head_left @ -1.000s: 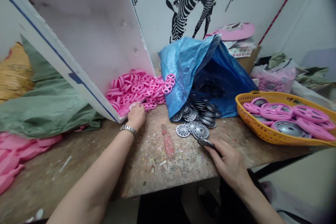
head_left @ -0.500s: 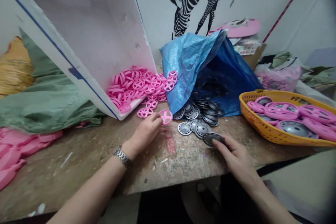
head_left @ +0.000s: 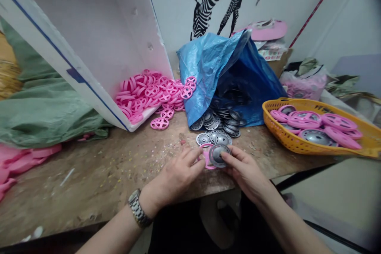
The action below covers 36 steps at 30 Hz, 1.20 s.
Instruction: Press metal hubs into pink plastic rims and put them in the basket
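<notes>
My left hand [head_left: 186, 168] is closed on the edge of a pink spoked plastic ring [head_left: 209, 163]. Pinched in my right hand [head_left: 245, 166] is a silver-grey plastic disc [head_left: 218, 154], which overlaps the right part of the ring. Both pieces are held together above the front of the table; whether they touch cannot be made out. Just behind them lie loose grey discs [head_left: 223, 139], spilling from the mouth of a blue plastic bag [head_left: 202, 59]. More pink rings [head_left: 149, 89] are heaped in the tipped white foam box [head_left: 131, 126] and on the table beside it.
At the right stands a yellow basket [head_left: 285, 143] with several pink rings that have grey discs in them. Green cloth [head_left: 44, 111] and pink plastic parts [head_left: 26, 158] lie at the left. The wooden table's [head_left: 119, 182] front edge runs below my hands.
Both hands have come together near the table's front edge. My left hand has brought the pink ring to the right, and my right hand has moved the grey disc left, over the ring.
</notes>
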Each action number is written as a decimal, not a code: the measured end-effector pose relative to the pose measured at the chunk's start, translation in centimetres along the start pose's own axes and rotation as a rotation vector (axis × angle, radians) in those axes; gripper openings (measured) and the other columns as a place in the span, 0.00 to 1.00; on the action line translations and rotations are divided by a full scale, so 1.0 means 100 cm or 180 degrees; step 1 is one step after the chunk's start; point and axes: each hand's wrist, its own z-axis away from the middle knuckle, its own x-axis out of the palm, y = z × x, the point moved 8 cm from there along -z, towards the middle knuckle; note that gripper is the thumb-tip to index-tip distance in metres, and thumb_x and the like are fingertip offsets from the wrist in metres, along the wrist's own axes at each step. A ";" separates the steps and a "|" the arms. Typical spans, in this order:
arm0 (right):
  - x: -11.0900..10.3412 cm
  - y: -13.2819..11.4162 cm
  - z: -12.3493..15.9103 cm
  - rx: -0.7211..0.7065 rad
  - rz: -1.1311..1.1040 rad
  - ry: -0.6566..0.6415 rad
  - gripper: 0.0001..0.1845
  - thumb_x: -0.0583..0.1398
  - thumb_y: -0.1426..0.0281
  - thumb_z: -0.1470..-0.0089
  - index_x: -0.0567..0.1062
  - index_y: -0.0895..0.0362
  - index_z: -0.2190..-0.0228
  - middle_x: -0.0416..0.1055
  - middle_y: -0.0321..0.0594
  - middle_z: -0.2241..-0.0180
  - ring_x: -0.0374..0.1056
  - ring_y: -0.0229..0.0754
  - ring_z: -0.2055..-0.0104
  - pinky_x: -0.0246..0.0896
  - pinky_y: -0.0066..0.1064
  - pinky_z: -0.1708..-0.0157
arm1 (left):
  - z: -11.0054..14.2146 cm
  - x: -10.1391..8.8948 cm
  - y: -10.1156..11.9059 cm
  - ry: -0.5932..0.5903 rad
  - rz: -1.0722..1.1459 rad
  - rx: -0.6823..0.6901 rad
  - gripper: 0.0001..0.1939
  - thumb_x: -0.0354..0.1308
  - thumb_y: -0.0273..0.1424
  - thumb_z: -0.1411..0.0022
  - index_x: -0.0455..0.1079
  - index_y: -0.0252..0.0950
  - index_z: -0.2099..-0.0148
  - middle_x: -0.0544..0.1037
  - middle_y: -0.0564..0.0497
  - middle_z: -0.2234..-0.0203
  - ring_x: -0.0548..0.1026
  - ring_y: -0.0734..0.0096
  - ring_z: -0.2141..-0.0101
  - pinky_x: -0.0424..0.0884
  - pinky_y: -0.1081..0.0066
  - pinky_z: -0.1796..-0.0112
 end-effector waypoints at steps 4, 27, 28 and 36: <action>-0.004 0.004 -0.001 -0.0122 0.0187 0.0177 0.25 0.74 0.55 0.65 0.76 0.54 0.68 0.76 0.36 0.69 0.70 0.40 0.68 0.66 0.30 0.68 | 0.000 0.003 -0.001 0.0183 0.1088 -0.0626 0.17 0.49 0.24 0.31 0.66 0.37 0.43 0.70 0.37 0.43 0.72 0.55 0.45 0.76 0.57 0.50; 0.000 -0.003 0.014 -0.0473 0.1297 -0.0354 0.15 0.66 0.60 0.50 0.76 0.57 0.65 0.78 0.37 0.69 0.72 0.41 0.66 0.66 0.31 0.64 | 0.015 0.063 0.009 0.0381 0.4362 -0.2854 0.15 0.56 0.36 0.35 0.69 0.38 0.47 0.76 0.48 0.58 0.77 0.68 0.64 0.79 0.71 0.68; 0.000 -0.002 0.015 -0.0507 0.1346 -0.0331 0.14 0.66 0.61 0.50 0.76 0.57 0.65 0.77 0.37 0.70 0.71 0.40 0.68 0.65 0.30 0.65 | 0.015 0.062 0.011 0.0373 0.4322 -0.2839 0.15 0.56 0.35 0.34 0.69 0.38 0.47 0.75 0.48 0.58 0.77 0.67 0.64 0.79 0.71 0.68; -0.002 -0.008 0.025 -0.0749 0.1509 -0.0027 0.08 0.63 0.63 0.48 0.74 0.56 0.70 0.73 0.32 0.75 0.68 0.37 0.73 0.62 0.28 0.71 | 0.015 0.065 0.012 0.0526 0.4057 -0.2978 0.12 0.55 0.34 0.36 0.71 0.36 0.53 0.73 0.52 0.71 0.74 0.75 0.78 0.74 0.76 0.79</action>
